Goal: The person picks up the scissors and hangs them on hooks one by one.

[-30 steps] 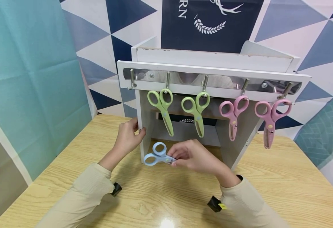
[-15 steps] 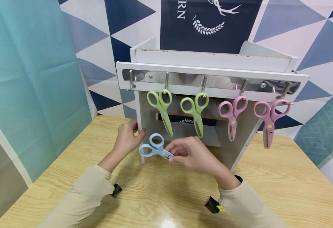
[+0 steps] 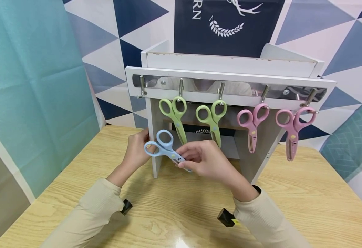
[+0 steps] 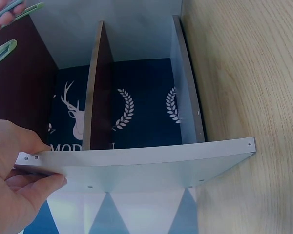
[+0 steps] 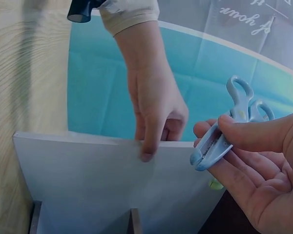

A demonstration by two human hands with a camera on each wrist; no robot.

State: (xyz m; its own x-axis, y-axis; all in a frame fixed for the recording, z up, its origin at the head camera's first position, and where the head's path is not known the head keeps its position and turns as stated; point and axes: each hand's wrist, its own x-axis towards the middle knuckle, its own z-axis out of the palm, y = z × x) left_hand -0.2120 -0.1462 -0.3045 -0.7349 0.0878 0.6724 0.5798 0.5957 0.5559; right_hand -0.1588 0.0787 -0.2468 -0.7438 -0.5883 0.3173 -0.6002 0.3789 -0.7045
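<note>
My right hand [image 3: 208, 160] pinches light blue scissors [image 3: 166, 146] by the blade end, handle loops pointing up and left. In the right wrist view the thumb lies over the blades of the scissors [image 5: 239, 114] with the fingers beneath. My left hand [image 3: 136, 148] grips the front edge of the white shelf's left side panel [image 4: 136, 158], thumb on one face and fingers on the other. Two green scissors [image 3: 175, 115] [image 3: 213, 120] and two pink scissors [image 3: 253, 127] [image 3: 293, 131] hang by a loop from the metal hooks. The leftmost hook [image 3: 142, 86] bears nothing.
The white shelf unit [image 3: 230, 63] stands on a wooden table [image 3: 174, 213] against a patterned cloth. Its hook rail [image 3: 199, 84] runs across the front at the top. A teal cloth [image 3: 38, 69] hangs at the left.
My right hand has raised the blue scissors up and to the left, so their loops now overlap my left hand in the head view. The left hand stays on the panel.
</note>
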